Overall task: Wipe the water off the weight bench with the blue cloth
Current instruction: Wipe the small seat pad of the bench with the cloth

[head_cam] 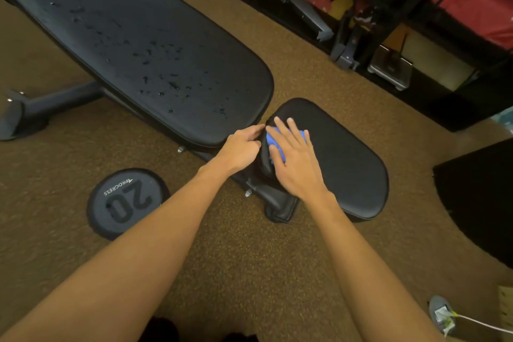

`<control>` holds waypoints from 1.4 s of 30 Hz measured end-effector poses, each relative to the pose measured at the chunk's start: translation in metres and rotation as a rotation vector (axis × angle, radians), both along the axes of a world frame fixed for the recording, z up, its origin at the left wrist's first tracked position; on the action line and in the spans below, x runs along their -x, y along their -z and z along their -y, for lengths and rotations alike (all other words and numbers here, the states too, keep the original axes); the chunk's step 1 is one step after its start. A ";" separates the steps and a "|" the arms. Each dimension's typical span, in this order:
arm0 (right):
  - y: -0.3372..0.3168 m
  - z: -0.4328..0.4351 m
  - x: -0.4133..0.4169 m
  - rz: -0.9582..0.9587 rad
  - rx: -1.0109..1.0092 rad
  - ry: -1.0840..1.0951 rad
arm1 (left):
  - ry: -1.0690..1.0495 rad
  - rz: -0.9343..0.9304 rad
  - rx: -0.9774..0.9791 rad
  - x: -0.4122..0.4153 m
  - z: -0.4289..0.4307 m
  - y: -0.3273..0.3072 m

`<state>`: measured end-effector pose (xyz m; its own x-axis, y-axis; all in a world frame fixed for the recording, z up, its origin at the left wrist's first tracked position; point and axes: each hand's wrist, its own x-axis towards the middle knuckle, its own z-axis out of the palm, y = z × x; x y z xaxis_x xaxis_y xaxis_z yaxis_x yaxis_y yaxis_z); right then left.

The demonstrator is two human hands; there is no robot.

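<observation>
- Brown carpet fills the whole floor, with dark shelving and red boxes crowding the far side.
- Across it runs the weight bench: the long black back pad stretches away to the upper left, and water drops bead all over its near half.
- Just beside that pad sits the smaller seat pad, and its surface looks dry from here.
- Down on the carpet, left of the arms, lies a round weight plate marked 20.
- Right hand lies flat on the seat pad's near edge, fingers spread wide, palm pressing the blue cloth down rather than clutching it.
- Left hand curls its fingers into the gap between the two pads, touching the back pad's end; its grip carries nothing.
- Only a small bunched patch of that cloth peeks out between the fingers.
</observation>
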<state>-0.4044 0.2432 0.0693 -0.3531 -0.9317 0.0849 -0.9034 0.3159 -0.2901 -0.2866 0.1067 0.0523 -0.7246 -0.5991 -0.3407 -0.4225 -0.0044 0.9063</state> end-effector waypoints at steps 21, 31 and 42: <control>-0.003 0.028 0.010 0.049 -0.023 0.112 | 0.077 0.001 0.020 -0.014 0.001 -0.003; 0.011 -0.021 -0.030 -0.055 0.010 0.238 | 0.006 -0.032 0.087 -0.017 -0.006 0.010; 0.013 0.013 -0.042 -0.099 -0.005 0.256 | -0.116 -0.119 -0.031 -0.031 -0.021 0.011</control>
